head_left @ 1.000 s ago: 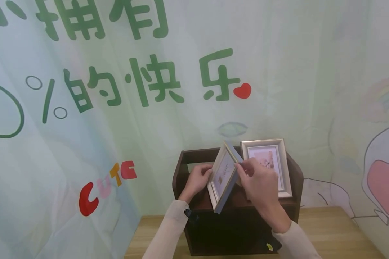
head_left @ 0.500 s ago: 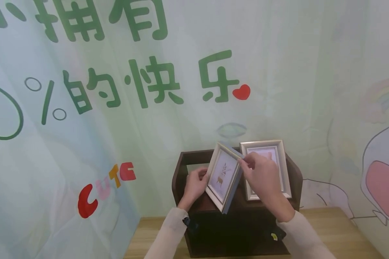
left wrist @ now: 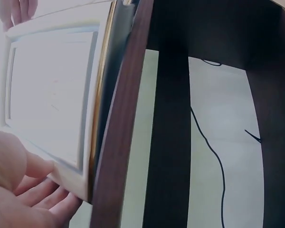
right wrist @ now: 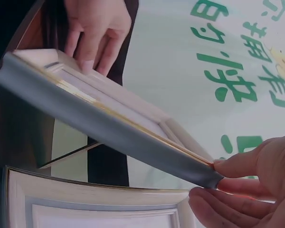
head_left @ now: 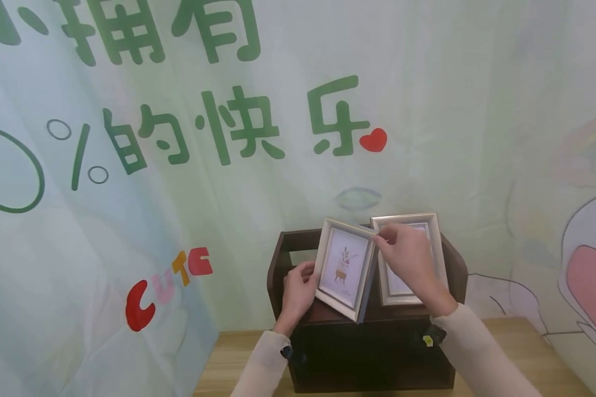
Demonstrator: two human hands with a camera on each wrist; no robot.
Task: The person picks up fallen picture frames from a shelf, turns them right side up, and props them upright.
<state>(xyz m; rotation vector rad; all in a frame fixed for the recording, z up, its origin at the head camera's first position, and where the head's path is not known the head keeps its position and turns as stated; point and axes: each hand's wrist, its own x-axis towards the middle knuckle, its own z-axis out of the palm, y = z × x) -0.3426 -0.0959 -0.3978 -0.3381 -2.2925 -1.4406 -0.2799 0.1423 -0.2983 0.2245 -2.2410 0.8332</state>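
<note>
A light, silvery picture frame [head_left: 346, 270] with a potted-plant print leans, a little tilted, on top of a dark brown shelf unit [head_left: 454, 275]. My left hand [head_left: 299, 292] grips its left edge, thumb on the front border and fingers behind, as the left wrist view shows. At the upper right corner, my right hand [head_left: 409, 256] pinches the frame between thumb and fingers. The right wrist view shows the frame's grey side [right wrist: 104, 128] and a thin strut [right wrist: 69, 156] behind it. A second picture frame [head_left: 396, 284] stands to the right, partly covered by my right hand.
The shelf unit stands on a wooden tabletop [head_left: 511, 342], against a pale green curtain [head_left: 258, 209] with printed green characters. A raised side panel bounds each end of its top. Behind the slatted back, a thin black cable [left wrist: 213, 147] hangs.
Both hands have turned the held picture frame from nearly edge-on to facing forward. My right hand has moved slightly right with its corner. The second frame stays in place.
</note>
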